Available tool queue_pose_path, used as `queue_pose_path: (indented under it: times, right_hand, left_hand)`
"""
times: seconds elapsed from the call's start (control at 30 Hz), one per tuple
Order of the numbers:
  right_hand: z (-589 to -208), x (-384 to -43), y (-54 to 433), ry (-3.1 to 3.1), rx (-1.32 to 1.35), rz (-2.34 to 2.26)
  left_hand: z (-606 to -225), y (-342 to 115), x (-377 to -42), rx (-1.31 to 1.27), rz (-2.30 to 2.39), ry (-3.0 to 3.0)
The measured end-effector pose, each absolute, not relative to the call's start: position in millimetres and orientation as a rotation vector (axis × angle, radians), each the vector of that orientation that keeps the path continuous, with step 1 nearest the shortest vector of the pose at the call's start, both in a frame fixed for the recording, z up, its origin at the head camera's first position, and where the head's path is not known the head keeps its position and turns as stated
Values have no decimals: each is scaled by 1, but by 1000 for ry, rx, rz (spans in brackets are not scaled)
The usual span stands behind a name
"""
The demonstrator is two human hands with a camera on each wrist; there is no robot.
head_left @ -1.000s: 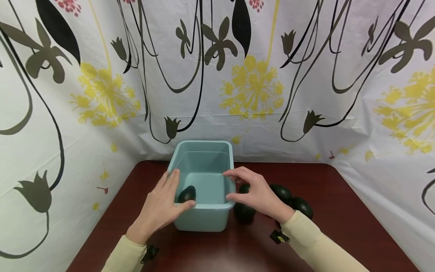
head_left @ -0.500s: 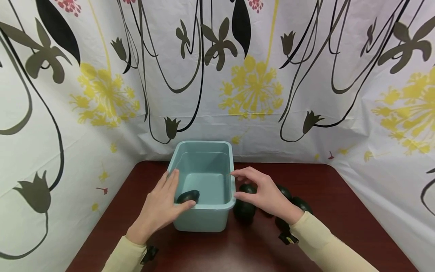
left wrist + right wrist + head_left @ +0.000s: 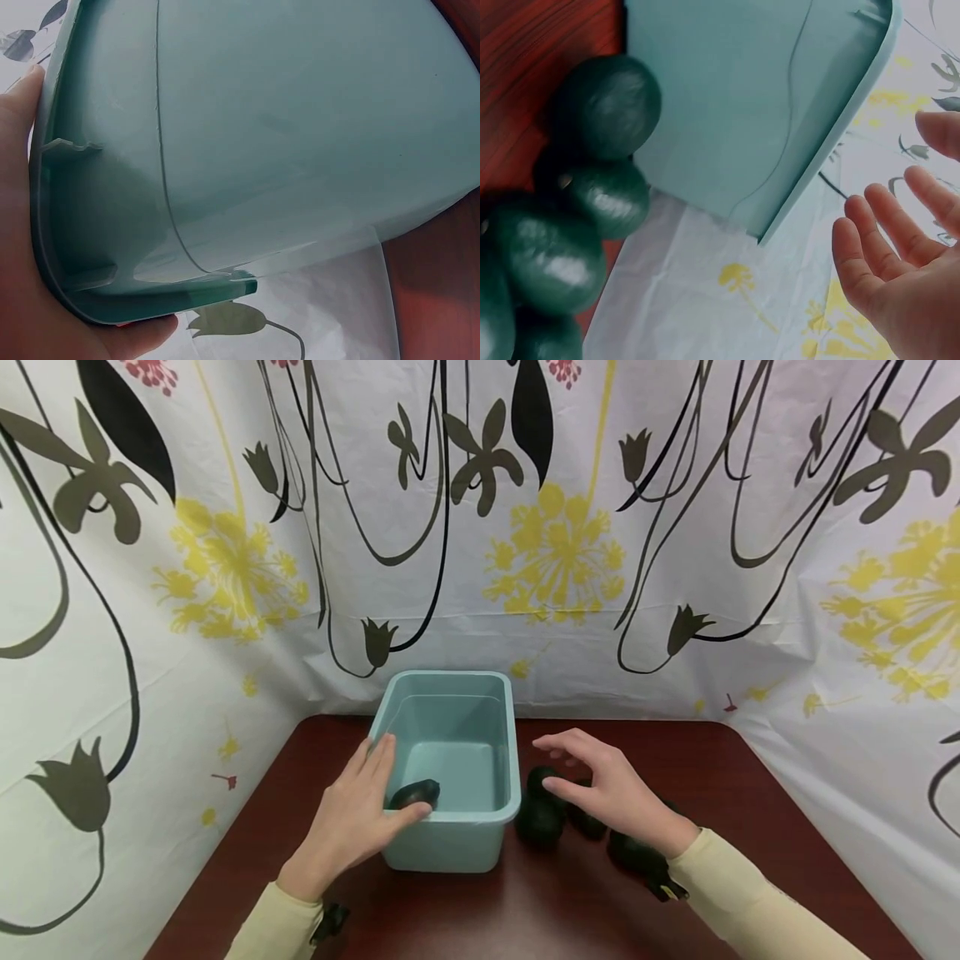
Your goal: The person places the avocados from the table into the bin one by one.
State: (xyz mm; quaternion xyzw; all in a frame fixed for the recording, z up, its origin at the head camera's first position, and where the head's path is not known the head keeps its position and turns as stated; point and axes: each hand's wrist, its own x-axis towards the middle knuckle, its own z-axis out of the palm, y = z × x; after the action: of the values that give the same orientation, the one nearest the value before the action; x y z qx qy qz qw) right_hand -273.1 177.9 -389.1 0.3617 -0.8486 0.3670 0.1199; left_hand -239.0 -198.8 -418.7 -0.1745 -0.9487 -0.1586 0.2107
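A blue-green plastic bin (image 3: 450, 843) stands on the table with one dark green avocado (image 3: 415, 793) lying on its side in the near left corner. My left hand (image 3: 351, 814) rests on that corner's rim, fingers straight along the left side and thumb along the front. In the left wrist view, fingers (image 3: 21, 97) touch the rim from outside. My right hand (image 3: 611, 789) hovers to the right of the bin with loosely bent fingers and nothing in them. Beneath it sit several avocados (image 3: 540, 822), partly hidden by the hand and forearm. The right wrist view shows these avocados (image 3: 607, 109) clustered beside the bin wall.
The dark red-brown table (image 3: 480, 918) reaches back to a white flower-printed cloth (image 3: 480, 593) that hangs behind it and at both sides. One avocado (image 3: 637, 856) lies near the right wrist, apart from the bin.
My right hand has moved right, from over the bin's right rim to above the avocados outside. The avocado in the bin has tipped onto its side. My left hand stays put.
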Motion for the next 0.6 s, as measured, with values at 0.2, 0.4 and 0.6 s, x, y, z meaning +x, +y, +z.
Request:
queue_pose_path:
  times: [0.2, 0.4, 0.6]
  right_hand:
    - [-394, -273, 191, -2500, 1041, 988]
    - [-399, -274, 203, -2522, 1034, 942]
    - [-411, -271, 217, -2529, 1004, 929]
  left_hand:
    - [-420, -200, -238, -477, -453, -2629]
    - [-421, -201, -238, -477, -453, -2623]
    - [-423, -200, -240, -482, -454, -2619]
